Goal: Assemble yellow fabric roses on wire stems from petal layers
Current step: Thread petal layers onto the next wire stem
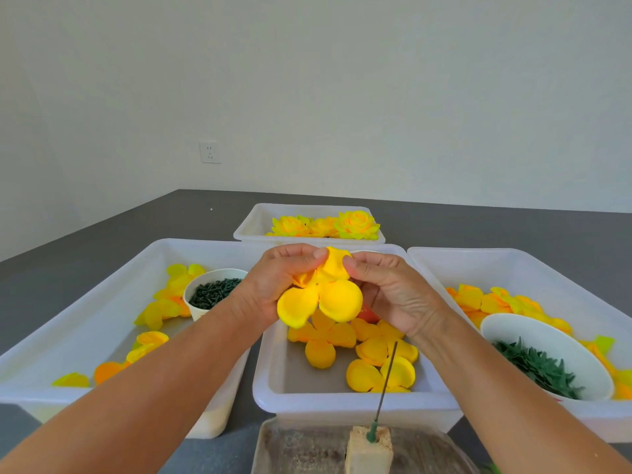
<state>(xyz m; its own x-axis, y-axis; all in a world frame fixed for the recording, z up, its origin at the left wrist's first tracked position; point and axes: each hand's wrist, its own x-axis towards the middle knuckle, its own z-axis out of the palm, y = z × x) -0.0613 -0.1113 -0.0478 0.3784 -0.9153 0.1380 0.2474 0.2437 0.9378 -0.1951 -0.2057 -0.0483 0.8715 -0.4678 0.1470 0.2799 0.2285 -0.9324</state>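
Nearest the lens, a foam block (368, 449) stands on a brown tray (301, 449) and carries a thin wire stem (385, 381), upright but leaning slightly right, bare of petals. Beyond it, over the middle bin (273, 388), both hands hold one yellow petal layer (323, 292) in the air. Left hand (273, 285) has thumb and fingers curled onto the layer's upper left petals; right hand (386, 289) pinches the top petal between thumb and forefinger. Two round lower petals hang free toward the camera, and a small dark hole shows near the layer's centre. Loose layers (345, 340) lie in the bin below. Left bin (102, 323) holds a cup of dark green pieces (213, 292); right bin (513, 265) holds a bowl of green leaves (537, 367); finished roses (325, 225) sit in the far bin (260, 217). Judging by this, the layer is being separated or shaped before threading. Next move calls for lining that centre hole over the stem's tip and sliding down without bending the wire.
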